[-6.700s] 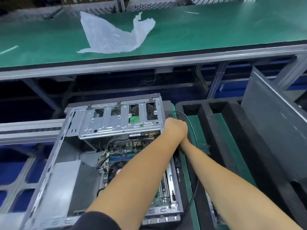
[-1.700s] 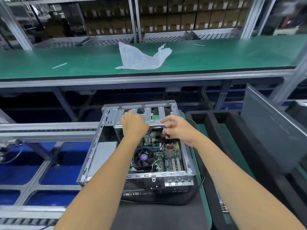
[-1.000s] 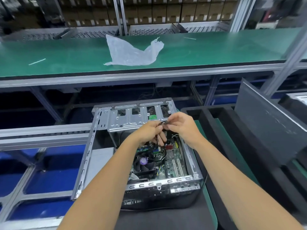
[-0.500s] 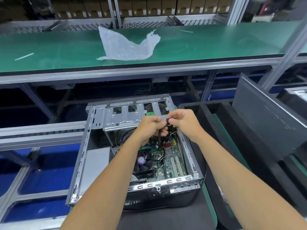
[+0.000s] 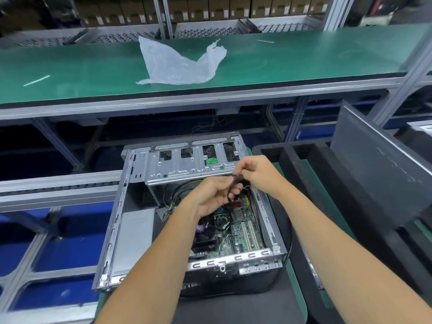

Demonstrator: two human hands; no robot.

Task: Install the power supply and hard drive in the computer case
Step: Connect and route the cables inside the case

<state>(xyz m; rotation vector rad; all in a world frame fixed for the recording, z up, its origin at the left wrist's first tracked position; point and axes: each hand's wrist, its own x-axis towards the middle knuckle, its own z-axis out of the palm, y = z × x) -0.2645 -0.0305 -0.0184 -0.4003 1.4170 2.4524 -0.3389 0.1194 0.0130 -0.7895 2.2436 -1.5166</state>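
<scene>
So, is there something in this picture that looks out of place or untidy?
One thing: a crumpled clear plastic bag lies loose on the green belt behind the computer case, like leftover packaging. Two thin white strips also lie on that belt. Inside the case nothing looks damaged; both hands hold a black cable above the motherboard.

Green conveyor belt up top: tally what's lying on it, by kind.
Clear plastic bag: 1
Thin white strips: 2, one at the left, one at the right
Total: 3 items on the green conveyor belt
</scene>
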